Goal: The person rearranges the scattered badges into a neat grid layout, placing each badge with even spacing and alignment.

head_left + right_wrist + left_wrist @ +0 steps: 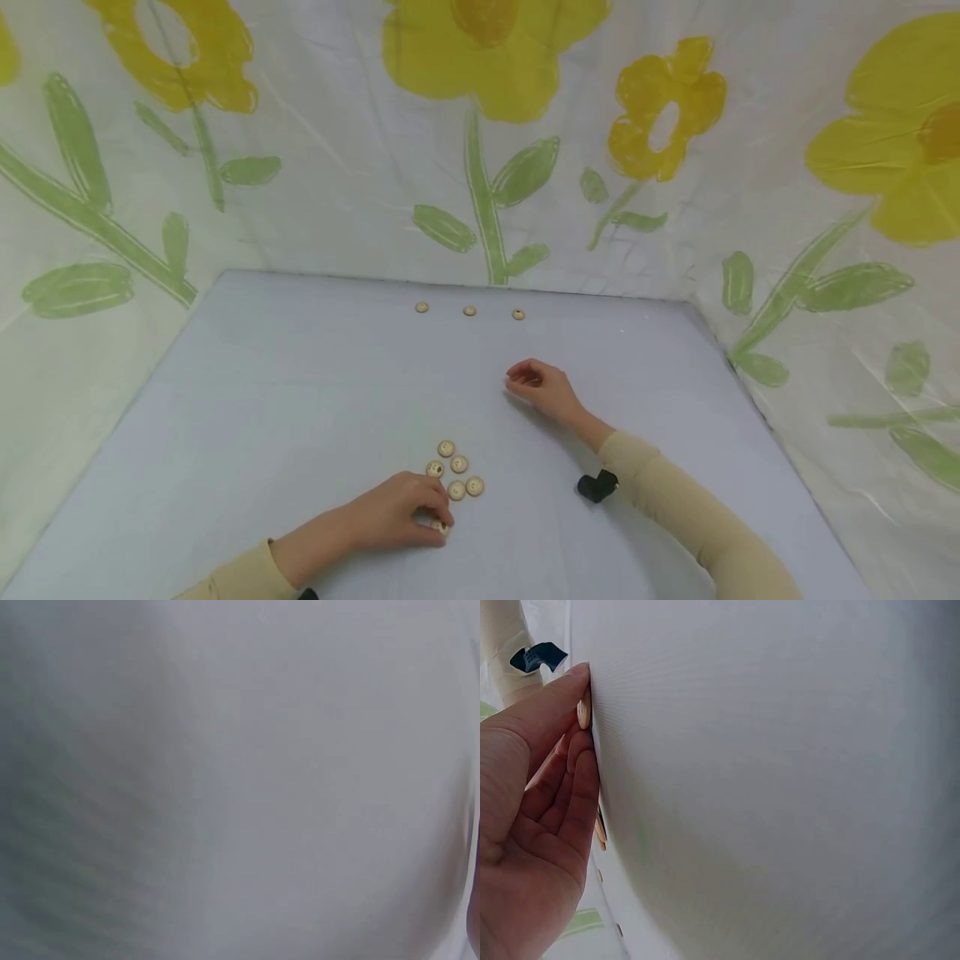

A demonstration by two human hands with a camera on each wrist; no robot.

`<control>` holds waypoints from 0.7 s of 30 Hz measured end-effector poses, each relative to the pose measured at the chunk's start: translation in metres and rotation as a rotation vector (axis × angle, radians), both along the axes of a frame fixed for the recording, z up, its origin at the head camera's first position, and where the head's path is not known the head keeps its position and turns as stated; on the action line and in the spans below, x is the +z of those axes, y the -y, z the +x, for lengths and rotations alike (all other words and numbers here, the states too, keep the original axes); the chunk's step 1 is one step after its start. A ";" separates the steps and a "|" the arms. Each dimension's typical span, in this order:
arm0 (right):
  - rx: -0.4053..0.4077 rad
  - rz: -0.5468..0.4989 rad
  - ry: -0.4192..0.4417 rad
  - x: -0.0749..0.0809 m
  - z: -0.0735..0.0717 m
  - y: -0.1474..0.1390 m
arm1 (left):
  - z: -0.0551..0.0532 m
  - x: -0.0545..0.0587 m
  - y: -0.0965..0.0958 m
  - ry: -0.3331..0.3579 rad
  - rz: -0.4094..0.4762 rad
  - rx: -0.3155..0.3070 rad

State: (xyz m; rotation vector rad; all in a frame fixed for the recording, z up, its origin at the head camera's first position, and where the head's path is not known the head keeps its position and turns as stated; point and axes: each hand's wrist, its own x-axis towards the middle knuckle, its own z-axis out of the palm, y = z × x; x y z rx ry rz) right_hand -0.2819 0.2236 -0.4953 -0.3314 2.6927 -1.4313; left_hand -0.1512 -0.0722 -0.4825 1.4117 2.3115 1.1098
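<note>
My left hand (397, 512) is low on the table, pinching a small round wooden disc (440, 527) between thumb and fingertips. In the left wrist view the same disc (584, 711) stands on edge against the white surface, partly hidden by the hand. Just beyond these fingers lies a loose cluster of several similar discs (459, 464), pale with dark marks. My right hand (551, 392) hovers over the middle right, its fingers loosely curled with nothing visible in them. Only a sliver of that hand (474, 915) enters the right wrist view.
Three more wooden discs, the left one (422, 307), the middle one (469, 311) and the right one (518, 314), form a spaced row near the far edge of the white table (300, 375). Behind it hangs a flower-painted sheet (337, 192). A black device (597, 486) sits by the right sleeve.
</note>
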 end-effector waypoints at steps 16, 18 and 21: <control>0.096 -0.041 0.049 0.022 0.041 0.013 | -0.001 -0.002 -0.001 0.081 -0.025 0.012; 0.122 -0.048 0.053 0.032 0.049 0.016 | -0.002 -0.003 0.000 0.074 -0.021 0.011; 0.161 -0.070 0.053 0.038 0.058 0.019 | -0.002 -0.003 0.000 0.054 -0.006 0.003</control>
